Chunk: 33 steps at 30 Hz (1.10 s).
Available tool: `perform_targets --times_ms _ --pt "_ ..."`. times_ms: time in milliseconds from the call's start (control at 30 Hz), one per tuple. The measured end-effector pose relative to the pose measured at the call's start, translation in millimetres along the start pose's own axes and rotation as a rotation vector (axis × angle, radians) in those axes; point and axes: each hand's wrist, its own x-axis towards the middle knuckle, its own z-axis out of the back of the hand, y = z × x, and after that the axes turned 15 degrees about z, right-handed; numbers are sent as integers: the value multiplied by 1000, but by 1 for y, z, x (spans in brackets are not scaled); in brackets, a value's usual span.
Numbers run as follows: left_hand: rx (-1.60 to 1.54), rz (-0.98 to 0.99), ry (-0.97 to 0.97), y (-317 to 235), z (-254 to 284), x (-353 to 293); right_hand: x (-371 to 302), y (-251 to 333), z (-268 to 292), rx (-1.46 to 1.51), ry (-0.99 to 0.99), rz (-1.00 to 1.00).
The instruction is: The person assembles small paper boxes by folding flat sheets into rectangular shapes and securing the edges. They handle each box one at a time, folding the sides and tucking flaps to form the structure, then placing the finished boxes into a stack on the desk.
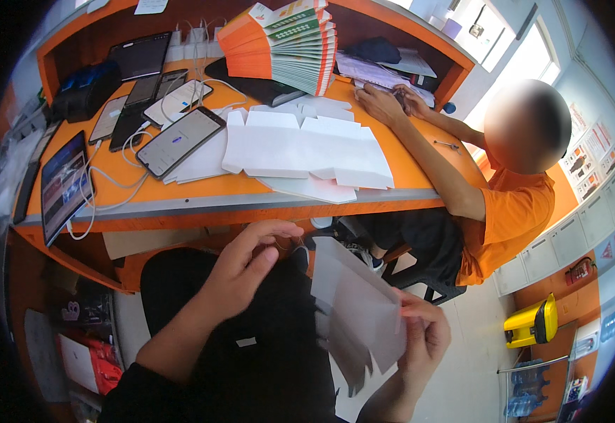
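Note:
My right hand [422,338] grips one edge of a white unfolded carton blank [355,299], thumb on one side and fingers on the other. The blank is held tilted above my lap, its notched flaps pointing down. Left of it, my left hand [240,271] is raised just below the desk edge, fingers curved and apart, with nothing visible in it. More white carton blanks [307,149] lie overlapping on the desk in front of me. Behind these stands a fanned stack of orange, white and green printed cartons [279,53].
On the orange desk [420,166] at left are several phones [181,141] with white cables, and a tablet [68,187]. A person in an orange shirt [515,211] sits at right, forearms on the desk, near small keys [447,146]. A yellow bin [531,322] stands farther right.

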Motion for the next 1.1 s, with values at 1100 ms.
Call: perform_targets --times_ms 1100 --pt "546 54 658 -39 -2 70 26 -26 16 287 94 -135"
